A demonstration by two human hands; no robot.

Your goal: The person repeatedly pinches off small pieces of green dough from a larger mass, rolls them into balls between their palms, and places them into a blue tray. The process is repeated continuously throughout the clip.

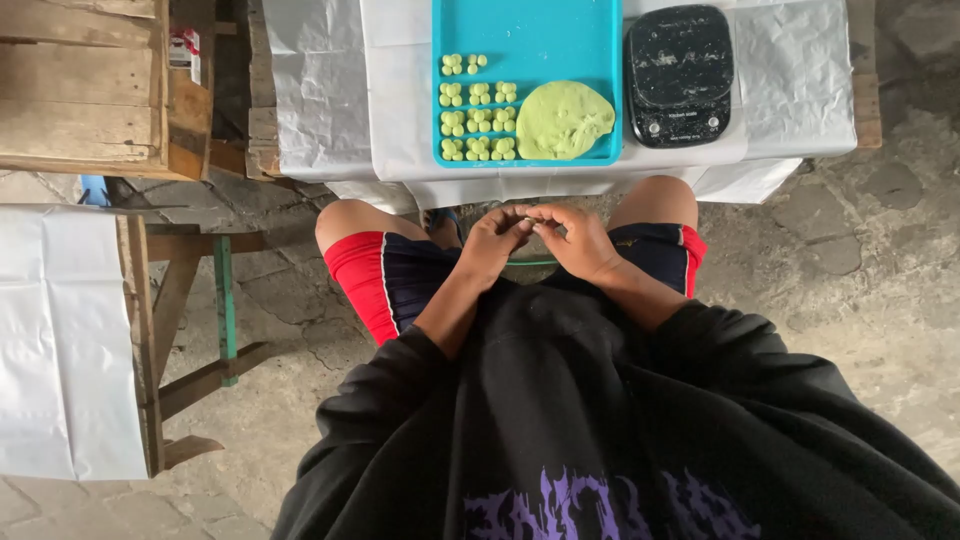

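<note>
Fingertips pinched together: left hand [497, 240] | right hand [575, 240] (contents hidden) | green dough [565, 120] on tray [530, 40]

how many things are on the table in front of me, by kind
blue tray: 1
big lump of green dough: 1
small green dough pieces, in clusters too small to split: about 11 clusters
black kitchen scale: 1
total: about 14
Left hand and right hand meet above the lap, off the table.

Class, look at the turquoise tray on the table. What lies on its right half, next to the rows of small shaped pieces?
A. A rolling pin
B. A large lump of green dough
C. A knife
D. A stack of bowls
B: a large lump of green dough lies on the right half of the turquoise tray, beside the rows of small green pieces.
</note>
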